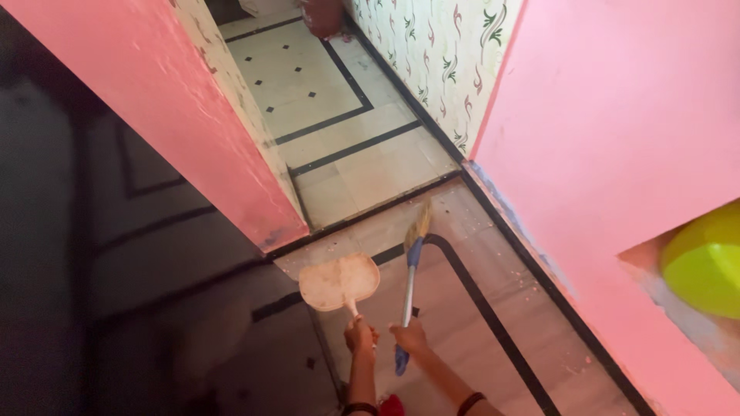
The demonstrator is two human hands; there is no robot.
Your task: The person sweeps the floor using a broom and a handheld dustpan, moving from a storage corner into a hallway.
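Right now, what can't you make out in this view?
Head view only:
- Floor at left: in deep shadow behind the pink wall.
- Green bowl: cut by the frame edge and its niche.
- Dustpan contents: too small.
- Broom bristles: blurred.
- Left hand, right hand: fingers hidden.

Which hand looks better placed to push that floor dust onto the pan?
Probably the right hand: it grips the broom, whose bristles rest on the dusty floor beside the dustpan. The left hand only holds the dustpan's handle, keeping it flat.
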